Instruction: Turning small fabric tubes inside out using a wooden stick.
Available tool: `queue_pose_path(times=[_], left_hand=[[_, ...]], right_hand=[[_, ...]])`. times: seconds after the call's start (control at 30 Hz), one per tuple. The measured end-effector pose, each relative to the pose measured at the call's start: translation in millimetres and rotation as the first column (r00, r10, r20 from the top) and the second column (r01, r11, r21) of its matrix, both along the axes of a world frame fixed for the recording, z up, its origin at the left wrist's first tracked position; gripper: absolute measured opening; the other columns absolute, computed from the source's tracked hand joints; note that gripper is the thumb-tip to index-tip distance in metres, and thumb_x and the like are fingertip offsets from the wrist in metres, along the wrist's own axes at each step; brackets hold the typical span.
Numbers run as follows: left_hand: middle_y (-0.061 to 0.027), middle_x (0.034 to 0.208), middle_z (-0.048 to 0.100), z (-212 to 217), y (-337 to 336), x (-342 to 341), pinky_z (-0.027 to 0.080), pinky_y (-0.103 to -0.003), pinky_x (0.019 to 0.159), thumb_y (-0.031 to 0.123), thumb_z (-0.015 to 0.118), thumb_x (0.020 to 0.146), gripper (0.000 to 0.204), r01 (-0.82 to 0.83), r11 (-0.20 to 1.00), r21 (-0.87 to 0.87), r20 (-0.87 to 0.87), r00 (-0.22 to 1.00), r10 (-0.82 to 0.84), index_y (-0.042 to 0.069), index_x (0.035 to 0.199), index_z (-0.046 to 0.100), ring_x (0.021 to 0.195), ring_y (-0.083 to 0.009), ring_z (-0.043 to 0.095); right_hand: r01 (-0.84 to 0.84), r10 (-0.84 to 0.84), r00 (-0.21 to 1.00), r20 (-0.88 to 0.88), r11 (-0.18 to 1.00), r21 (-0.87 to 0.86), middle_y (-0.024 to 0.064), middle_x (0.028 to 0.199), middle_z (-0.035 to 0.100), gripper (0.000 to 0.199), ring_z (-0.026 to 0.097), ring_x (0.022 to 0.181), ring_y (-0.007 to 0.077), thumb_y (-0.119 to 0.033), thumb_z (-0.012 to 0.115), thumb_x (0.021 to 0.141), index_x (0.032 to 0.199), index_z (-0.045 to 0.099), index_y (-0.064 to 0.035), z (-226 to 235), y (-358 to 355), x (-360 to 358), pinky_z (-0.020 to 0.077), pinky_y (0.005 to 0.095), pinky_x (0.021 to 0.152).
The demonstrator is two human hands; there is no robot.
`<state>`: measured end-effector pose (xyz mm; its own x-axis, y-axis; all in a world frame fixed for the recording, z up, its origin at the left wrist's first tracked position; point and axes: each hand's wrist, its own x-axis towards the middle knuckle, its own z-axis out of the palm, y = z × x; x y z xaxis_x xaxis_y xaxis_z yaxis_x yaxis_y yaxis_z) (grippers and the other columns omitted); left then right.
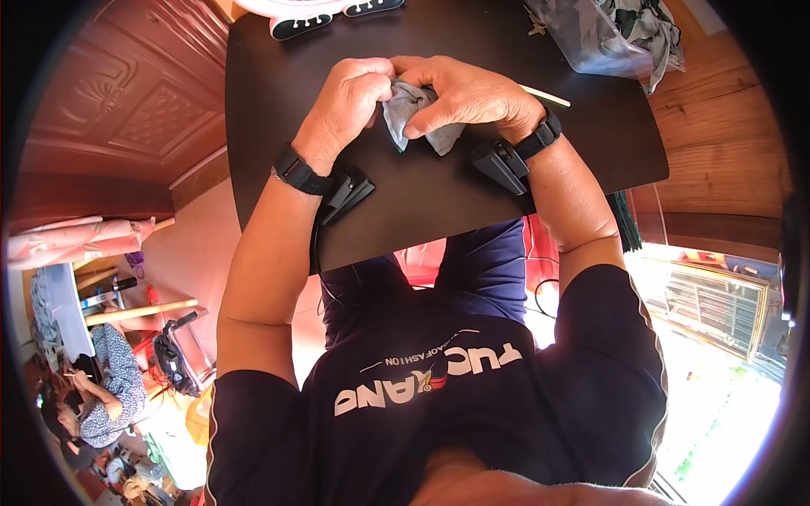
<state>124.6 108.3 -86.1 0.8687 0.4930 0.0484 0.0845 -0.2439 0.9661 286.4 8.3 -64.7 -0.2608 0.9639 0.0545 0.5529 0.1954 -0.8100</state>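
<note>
A small piece of grey cloth [402, 108] is bunched between my hands above the dark table [287, 51]. My left hand [353, 99] is closed, its thumb and fingertips pinched at the cloth's left upper edge. From the other side my right hand [462, 94] curls over the cloth, with the thumb lying across its front. Two loose corners hang down below my right thumb. Whether anything small sits inside the folds is hidden. Each wrist wears a black strap with a black device attached.
A clear plastic bin [591, 42] full of grey cloth pieces stands at the far right of the table. A thin pale stick [545, 96] lies beyond my right wrist. At the far edge is a white and pink object [299, 8] with black parts. Another person [114, 388] sits off to the left.
</note>
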Motion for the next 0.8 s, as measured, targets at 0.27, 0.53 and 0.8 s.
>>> queue_pose_path(times=[0.27,0.53,0.8], left_hand=[[-0.0012,0.053,0.043,-5.8,-4.6,5.5,0.027,-0.022,0.037,0.012,0.04,0.071,0.015,-0.055,0.973,-0.225,0.092,0.993,0.077,0.005,0.059,0.046,0.04,-0.0086,0.039],[0.0008,0.05,0.036,1.2,-8.7,4.7,0.023,-0.022,0.036,0.011,0.042,0.07,0.013,-0.159,0.932,-0.326,0.175,0.959,0.224,0.006,0.058,0.043,0.039,-0.0095,0.037],[0.0,0.052,0.036,-0.7,-14.4,8.6,0.027,-0.023,0.039,0.01,0.043,0.07,0.016,-0.21,0.967,-0.141,0.278,0.929,0.243,0.006,0.055,0.039,0.042,-0.01,0.037]], right_hand=[[0.125,-0.123,0.973,-0.197,0.992,-0.004,0.0094,0.126,0.054,0.027,0.059,0.091,0.0173,-0.017,0.07,0.066,0.083,0.066,0.0031,-2.0,6.6,-0.1,0.0451,0.0286,0.079],[0.431,-0.412,0.872,-0.266,0.902,0.015,0.0054,0.084,0.065,0.015,0.058,0.069,0.0076,-0.008,0.064,0.074,0.086,0.063,0.0014,-6.0,4.9,-10.3,0.0469,0.0223,0.062],[0.563,-0.442,0.81,-0.386,0.771,0.297,0.0082,0.068,0.064,0.01,0.061,0.06,0.0122,-0.006,0.062,0.075,0.084,0.06,-0.0009,-11.8,4.3,-29.2,0.0489,0.0265,0.055]])
